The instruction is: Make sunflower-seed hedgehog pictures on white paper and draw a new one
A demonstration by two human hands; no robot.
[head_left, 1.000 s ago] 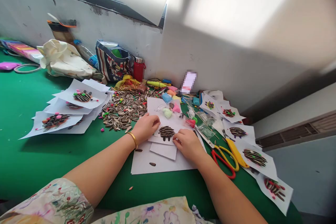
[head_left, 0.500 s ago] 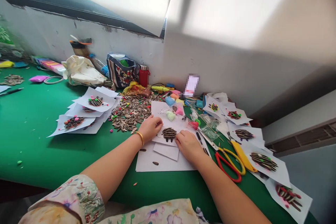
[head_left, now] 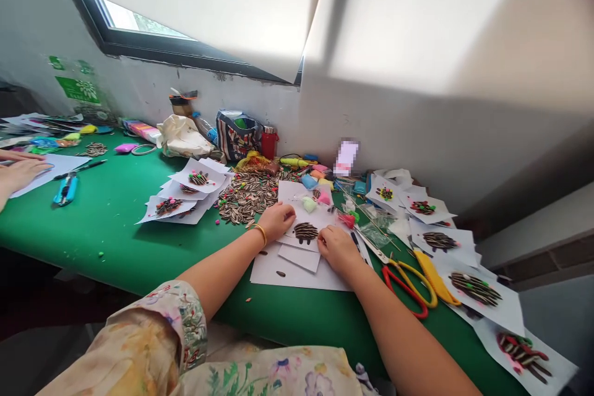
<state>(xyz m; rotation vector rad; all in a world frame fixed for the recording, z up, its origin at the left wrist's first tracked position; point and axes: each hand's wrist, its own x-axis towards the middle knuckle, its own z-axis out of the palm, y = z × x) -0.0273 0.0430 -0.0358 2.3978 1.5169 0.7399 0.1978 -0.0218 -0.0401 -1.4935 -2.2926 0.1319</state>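
A white paper card (head_left: 301, 244) bears a hedgehog made of striped sunflower seeds (head_left: 306, 232), with short dark legs. My left hand (head_left: 277, 221), a gold bracelet on its wrist, has its fingers closed at the card's left side. At the right side, close to the hedgehog, the curled fingers of my right hand (head_left: 340, 249) are on the card. Beneath lie more white sheets (head_left: 269, 273) with a loose seed (head_left: 281, 273). Lumps of pale green clay (head_left: 309, 203) and pink clay (head_left: 323, 197) rest just beyond my hands.
A seed heap (head_left: 248, 198) lies left of the sheets, beside stacked seed pictures (head_left: 185, 195). Scissors (head_left: 408, 284) and a yellow cutter (head_left: 434, 275) are on the right, near more pictures (head_left: 476, 288). Another person's hand (head_left: 23, 174) and a blue cutter (head_left: 66, 189) are far left.
The view has turned left, so everything sits further right and another person's hand shows at the left edge. My hands stay at the card's two sides.
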